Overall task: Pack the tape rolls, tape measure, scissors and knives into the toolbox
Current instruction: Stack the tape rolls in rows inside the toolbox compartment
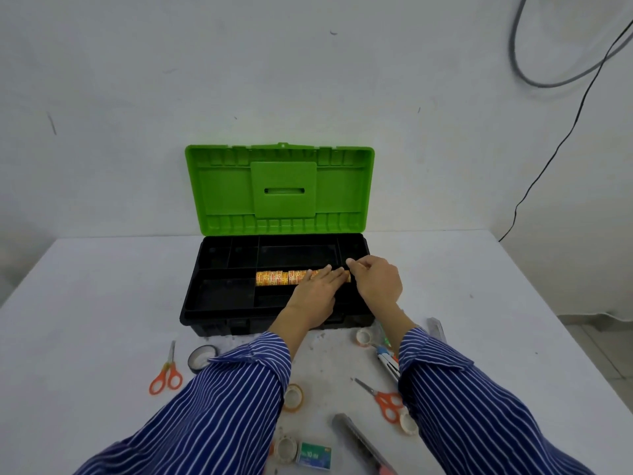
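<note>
A black toolbox point(219, 313) with its green lid point(279, 190) raised stands at the table's far middle. A row of orange-patterned tape rolls point(277, 278) lies in a long middle compartment of its tray. My left hand point(317, 289) rests flat on the right part of that row. My right hand point(375, 281) pinches the row's right end with fingertips. On the table lie orange scissors point(166, 373) at left, a second pair point(385, 399) at right, a grey utility knife point(363, 443), a black tape roll point(200, 358) and clear tape rolls point(294, 397), point(363, 337).
A green staple box point(313, 455) and another clear tape roll point(286, 447) lie near the front edge. More tools point(387, 359) lie partly under my right sleeve. A clear ruler-like piece point(436, 329) sits right of the toolbox. Cables hang on the wall at right.
</note>
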